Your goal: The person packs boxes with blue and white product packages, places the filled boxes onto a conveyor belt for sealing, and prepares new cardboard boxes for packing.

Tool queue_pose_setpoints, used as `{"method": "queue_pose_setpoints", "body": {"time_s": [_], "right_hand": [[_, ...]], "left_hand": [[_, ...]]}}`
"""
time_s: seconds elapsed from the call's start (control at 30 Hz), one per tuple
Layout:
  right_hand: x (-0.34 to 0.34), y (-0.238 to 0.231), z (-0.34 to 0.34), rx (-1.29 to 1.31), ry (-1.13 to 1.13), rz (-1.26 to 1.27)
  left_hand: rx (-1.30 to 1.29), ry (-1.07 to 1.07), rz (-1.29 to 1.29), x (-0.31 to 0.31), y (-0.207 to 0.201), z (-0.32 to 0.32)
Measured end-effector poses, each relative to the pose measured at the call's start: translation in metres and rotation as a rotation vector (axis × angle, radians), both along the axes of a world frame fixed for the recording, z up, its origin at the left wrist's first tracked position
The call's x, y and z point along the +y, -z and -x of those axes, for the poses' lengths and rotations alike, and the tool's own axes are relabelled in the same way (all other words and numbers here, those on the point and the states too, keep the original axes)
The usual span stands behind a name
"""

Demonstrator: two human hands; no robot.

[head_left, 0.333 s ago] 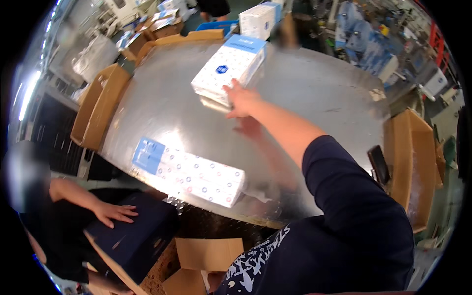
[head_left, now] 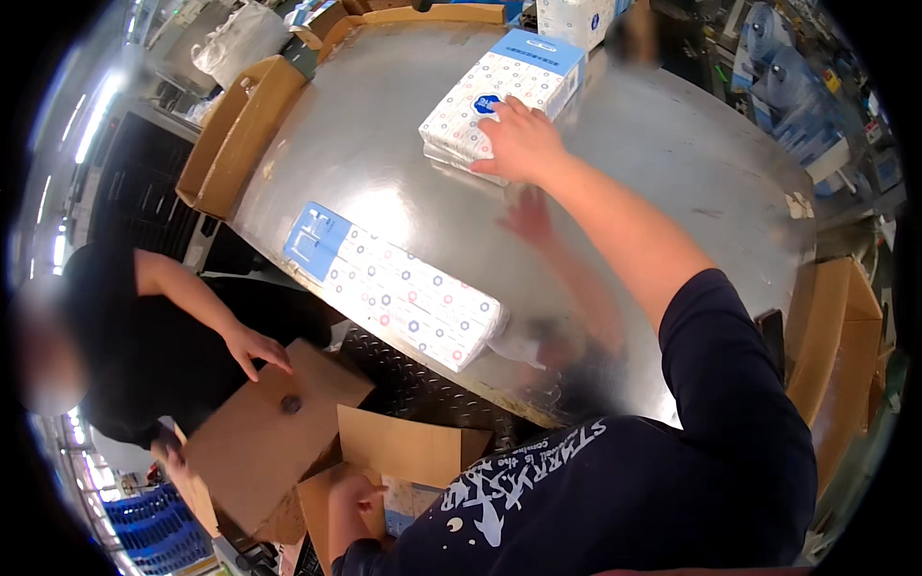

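Observation:
My right hand (head_left: 519, 142) reaches across the metal table, fingers spread on the near end of a white patterned pack (head_left: 509, 91) with a blue band at its far end. A second such pack (head_left: 408, 293) lies along the table's near left edge, clear plastic film trailing from its right end. Low in the picture, my left hand (head_left: 355, 494) is over an open cardboard carton (head_left: 413, 446), its fingers slightly bent and apart. Something blue and white (head_left: 411, 501) shows inside that carton, partly hidden by my shirt.
At the left a co-worker's hand (head_left: 254, 350) touches a brown cardboard box (head_left: 264, 432). Cardboard trays stand at the table's left (head_left: 245, 134) and right (head_left: 836, 336) edges. A phone-like dark object (head_left: 770, 336) lies by the right tray. Another white pack (head_left: 573, 21) stands at the far edge.
My right hand has moved further onto the far pack. My left hand has come into view over the carton. The co-worker's box now shows a brown face instead of a dark one.

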State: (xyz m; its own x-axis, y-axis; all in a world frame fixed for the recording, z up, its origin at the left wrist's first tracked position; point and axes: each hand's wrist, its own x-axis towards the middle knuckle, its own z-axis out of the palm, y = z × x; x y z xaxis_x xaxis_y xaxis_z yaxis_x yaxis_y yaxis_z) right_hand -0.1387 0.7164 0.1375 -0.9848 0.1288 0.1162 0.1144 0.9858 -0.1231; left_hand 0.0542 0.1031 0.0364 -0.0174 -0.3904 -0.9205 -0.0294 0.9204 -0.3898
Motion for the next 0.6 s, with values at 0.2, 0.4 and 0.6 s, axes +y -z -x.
{"method": "queue_pose_setpoints", "body": {"time_s": [0.2,0.4,0.6], "right_hand": [[-0.014,0.026,-0.002,0.085,-0.091,0.041],[-0.030,0.033,-0.078,0.019,-0.132,0.231],[-0.008,0.071,-0.139,0.164,-0.382,0.263]], "left_hand": [[0.248,0.053,-0.142,0.045,-0.053,-0.014],[1.324,0.102,-0.993,0.213,-0.165,0.089],[1.592,0.499,-1.001,0.341,-0.138,0.164]]}}
